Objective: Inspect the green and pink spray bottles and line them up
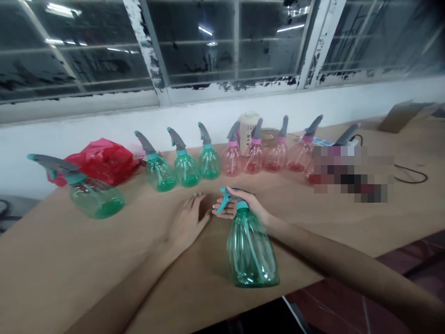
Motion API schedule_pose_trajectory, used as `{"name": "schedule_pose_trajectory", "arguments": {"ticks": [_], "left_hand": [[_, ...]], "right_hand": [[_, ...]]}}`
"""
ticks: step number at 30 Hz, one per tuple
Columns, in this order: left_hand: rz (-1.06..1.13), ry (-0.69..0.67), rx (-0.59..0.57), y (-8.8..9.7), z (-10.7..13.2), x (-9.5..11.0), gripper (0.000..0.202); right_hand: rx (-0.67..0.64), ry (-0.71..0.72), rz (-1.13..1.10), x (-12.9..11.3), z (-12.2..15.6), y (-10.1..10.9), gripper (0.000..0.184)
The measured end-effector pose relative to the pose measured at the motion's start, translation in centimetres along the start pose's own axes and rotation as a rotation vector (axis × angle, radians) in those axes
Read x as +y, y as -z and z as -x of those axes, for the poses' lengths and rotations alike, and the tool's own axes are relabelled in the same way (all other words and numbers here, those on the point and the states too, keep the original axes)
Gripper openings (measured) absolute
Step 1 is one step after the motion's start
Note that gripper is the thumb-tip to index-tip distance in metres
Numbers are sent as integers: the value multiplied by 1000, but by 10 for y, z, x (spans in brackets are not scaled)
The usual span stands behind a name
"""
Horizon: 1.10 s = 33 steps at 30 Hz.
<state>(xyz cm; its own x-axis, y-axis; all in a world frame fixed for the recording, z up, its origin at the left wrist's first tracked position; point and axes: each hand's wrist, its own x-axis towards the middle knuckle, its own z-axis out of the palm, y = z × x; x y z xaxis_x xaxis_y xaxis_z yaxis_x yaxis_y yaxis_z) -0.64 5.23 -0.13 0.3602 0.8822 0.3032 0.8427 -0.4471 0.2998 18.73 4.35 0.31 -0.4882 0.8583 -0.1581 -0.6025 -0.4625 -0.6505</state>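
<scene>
My right hand [255, 207] is wrapped round the grey and teal head of a green spray bottle [252, 250], close to the table's front edge. The bottle is see-through, with a thin tube inside, and leans slightly. Just left of the spray head, my left hand [187, 220] rests palm down on the table with its fingers stretched out, holding nothing. Beyond it stand three similar bottles, among them a green spray bottle [187, 169] with green liquid at its base. Another green spray bottle [95, 199] is farther left.
Several pink spray bottles, including one pink bottle [276, 155], line the back right. A red plastic bag [104, 160] lies at the back left. Behind the pink bottles stands a pale canister [247, 132]. A cardboard box [403, 116] and a black cable [413, 181] are at the right.
</scene>
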Motion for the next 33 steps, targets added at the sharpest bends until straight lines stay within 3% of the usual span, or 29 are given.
{"name": "schedule_pose_trajectory", "arguments": {"ticks": [7,14,21,27,33], "left_hand": [[-26,-7,1,2,0,4,41],[-34,-44,-14,-2,2,3,36],[-147,-78,-21,-1,4,3,39],[-165,-101,-65,1,4,2,43],[-220,-138,-67,0,5,1,44]], "right_hand": [[-52,52,26,-3,7,-7,33],[-40,-57,33,-9,7,-4,37],[26,7,68,-10,8,1,16],[-39,-118,17,-11,1,6,35],[-70,-125,-47,-10,0,10,38]]}}
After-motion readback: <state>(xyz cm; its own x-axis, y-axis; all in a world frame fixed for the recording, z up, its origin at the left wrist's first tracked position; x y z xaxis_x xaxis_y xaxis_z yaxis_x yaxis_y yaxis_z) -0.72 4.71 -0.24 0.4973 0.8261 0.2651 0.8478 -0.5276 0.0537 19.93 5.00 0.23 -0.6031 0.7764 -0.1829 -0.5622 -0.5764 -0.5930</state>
